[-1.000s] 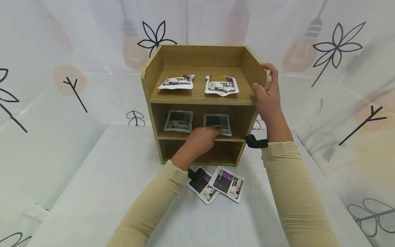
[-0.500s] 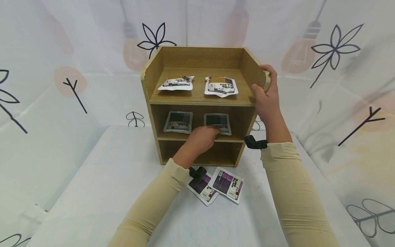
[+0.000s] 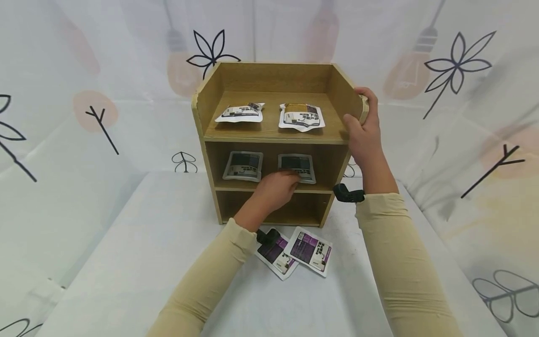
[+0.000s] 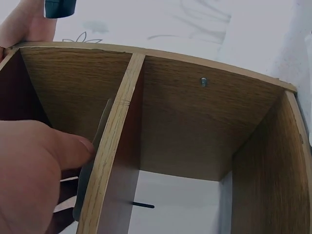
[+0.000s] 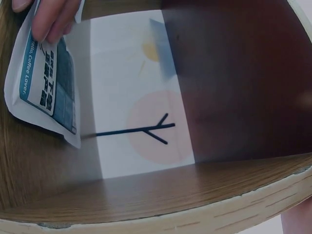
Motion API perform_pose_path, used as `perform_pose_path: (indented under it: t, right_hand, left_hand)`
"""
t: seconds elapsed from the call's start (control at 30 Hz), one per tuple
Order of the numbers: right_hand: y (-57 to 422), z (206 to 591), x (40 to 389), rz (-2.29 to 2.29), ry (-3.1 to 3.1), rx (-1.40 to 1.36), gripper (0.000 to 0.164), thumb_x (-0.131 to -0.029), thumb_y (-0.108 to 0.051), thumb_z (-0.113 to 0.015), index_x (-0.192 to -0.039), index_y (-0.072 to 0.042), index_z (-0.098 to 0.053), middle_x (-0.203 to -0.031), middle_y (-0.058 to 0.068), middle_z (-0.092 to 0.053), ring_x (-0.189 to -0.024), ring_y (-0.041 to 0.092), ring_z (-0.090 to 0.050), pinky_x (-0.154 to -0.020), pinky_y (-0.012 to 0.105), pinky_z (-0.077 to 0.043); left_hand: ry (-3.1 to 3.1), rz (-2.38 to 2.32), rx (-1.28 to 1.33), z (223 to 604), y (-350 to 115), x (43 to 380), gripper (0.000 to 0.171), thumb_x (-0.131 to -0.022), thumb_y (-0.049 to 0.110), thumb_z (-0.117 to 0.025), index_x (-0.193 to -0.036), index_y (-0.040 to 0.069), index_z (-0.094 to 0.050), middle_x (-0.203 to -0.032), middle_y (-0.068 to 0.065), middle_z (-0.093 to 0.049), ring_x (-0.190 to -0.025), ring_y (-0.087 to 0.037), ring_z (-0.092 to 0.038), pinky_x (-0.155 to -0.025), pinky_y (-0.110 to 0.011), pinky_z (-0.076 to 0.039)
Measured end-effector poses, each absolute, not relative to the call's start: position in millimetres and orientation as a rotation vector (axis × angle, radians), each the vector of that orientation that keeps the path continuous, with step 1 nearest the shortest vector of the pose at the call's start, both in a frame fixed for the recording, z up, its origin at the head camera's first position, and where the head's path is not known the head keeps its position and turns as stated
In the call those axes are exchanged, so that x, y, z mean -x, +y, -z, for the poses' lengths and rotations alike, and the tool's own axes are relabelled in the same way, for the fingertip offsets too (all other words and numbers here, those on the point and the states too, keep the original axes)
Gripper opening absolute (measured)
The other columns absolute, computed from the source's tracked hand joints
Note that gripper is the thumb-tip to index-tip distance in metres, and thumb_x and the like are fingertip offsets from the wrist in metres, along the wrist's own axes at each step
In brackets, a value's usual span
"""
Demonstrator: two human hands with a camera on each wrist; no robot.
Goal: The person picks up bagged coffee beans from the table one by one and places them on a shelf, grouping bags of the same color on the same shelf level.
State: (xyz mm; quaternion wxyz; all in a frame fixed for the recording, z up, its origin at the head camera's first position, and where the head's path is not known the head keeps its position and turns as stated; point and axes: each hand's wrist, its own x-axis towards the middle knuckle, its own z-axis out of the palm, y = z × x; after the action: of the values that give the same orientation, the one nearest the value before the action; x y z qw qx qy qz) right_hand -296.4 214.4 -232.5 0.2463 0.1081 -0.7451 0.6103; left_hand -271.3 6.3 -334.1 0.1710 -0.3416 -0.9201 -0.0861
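Note:
A small wooden shelf unit [image 3: 273, 139] stands on the white surface. Its right side panel is gripped near the top by my right hand [image 3: 365, 133], thumb inside and fingers outside. My left hand [image 3: 275, 191] reaches into the middle tier, its fingertips resting on the right-hand teal coffee pouch [image 3: 296, 162]. From the right wrist view, fingers [image 5: 46, 22] press on top of that pouch's printed face. The thumb [image 4: 73, 148] is at the pouch's front edge in the left wrist view. Another teal coffee pouch [image 3: 243, 166] lies to the left on the same tier.
Two white-and-gold pouches, one on the left [image 3: 240, 113] and one on the right [image 3: 301, 117], lie on the top tier. Two purple pouches, the lower one [image 3: 275, 255] partly under the other [image 3: 309, 250], lie before the unit. Patterned cloth [image 3: 126, 56] surrounds the surface.
The right-hand teal pouch has slid slightly backward on its tier, with my left fingertips following it. My right hand keeps its grip on the side panel.

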Motion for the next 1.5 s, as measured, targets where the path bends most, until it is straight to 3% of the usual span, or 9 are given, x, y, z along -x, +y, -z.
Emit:
perform_pose_path:
  t: [0.23, 0.5, 1.03, 1.5]
  right_hand:
    - [213.8, 231.0, 298.0, -1.684, -2.015, -0.311, 0.053, -0.093, -0.010, -0.043, -0.136, -0.041, -0.037, -0.127, -0.002, -0.040, -0.111, 0.017, -0.044, -0.087, 0.030, -0.036]
    - [213.2, 231.8, 297.7, -1.688, -2.017, -0.321, 0.053, -0.093, -0.010, -0.042, -0.136, -0.041, -0.037, -0.130, -0.003, -0.038, -0.114, 0.017, -0.043, -0.090, 0.030, -0.035]
    - [214.4, 230.3, 297.0, -1.678, -2.041, -0.287, 0.053, -0.094, -0.012, -0.041, -0.136, -0.044, -0.035, -0.137, -0.003, -0.035, -0.121, 0.018, -0.040, -0.094, 0.033, -0.034]
    - [213.8, 231.1, 296.8, -1.686, -2.026, -0.300, 0.054, -0.093, -0.010, -0.041, -0.137, -0.041, -0.036, -0.133, -0.003, -0.037, -0.119, 0.018, -0.041, -0.092, 0.030, -0.035]
  left_hand:
    - [-2.459, 0.301, 1.006, 337.8, -2.8, 266.1, 0.022, -0.097, 0.017, -0.057, -0.115, 0.013, -0.070, -0.118, -0.001, -0.069, -0.118, -0.021, -0.062, -0.100, -0.035, -0.050]
    - [-2.290, 0.332, 1.070, 345.2, -11.5, 251.7, 0.019, -0.092, 0.017, -0.063, -0.109, 0.014, -0.072, -0.109, 0.000, -0.071, -0.105, -0.020, -0.064, -0.094, -0.038, -0.052]
    - [-2.407, 0.433, 1.190, 361.6, -14.1, 230.2, 0.020, -0.093, 0.020, -0.062, -0.109, 0.014, -0.073, -0.109, 0.001, -0.071, -0.108, -0.017, -0.063, -0.103, -0.037, -0.047]
    - [-2.514, 0.410, 1.146, 387.6, -21.7, 213.5, 0.020, -0.093, 0.023, -0.063, -0.107, 0.015, -0.074, -0.105, 0.003, -0.073, -0.102, -0.015, -0.065, -0.093, -0.034, -0.052]
